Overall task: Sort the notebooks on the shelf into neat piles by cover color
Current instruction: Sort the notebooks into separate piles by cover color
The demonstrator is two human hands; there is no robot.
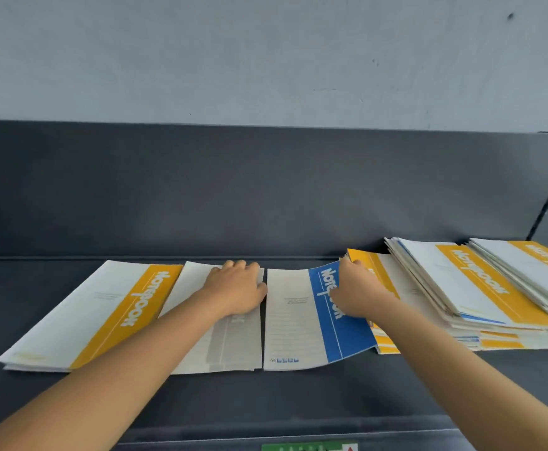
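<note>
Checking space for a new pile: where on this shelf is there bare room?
Bare shelf left of the yellow pile, and the front strip before all piles. Grey notebook, blue notebook and the mixed stack sit packed together rightward.

Two bare hands showed: one left hand (236, 288), one right hand (357, 294). One dark grey shelf (298, 392) bore one white paper notebook with a blue band (340, 333), one grey-banded white notebook (230, 346), one yellow-banded white notebook (129, 314) at left, and three more yellow-banded tops in one unsorted heap (461, 325), its total uncountable.
</note>
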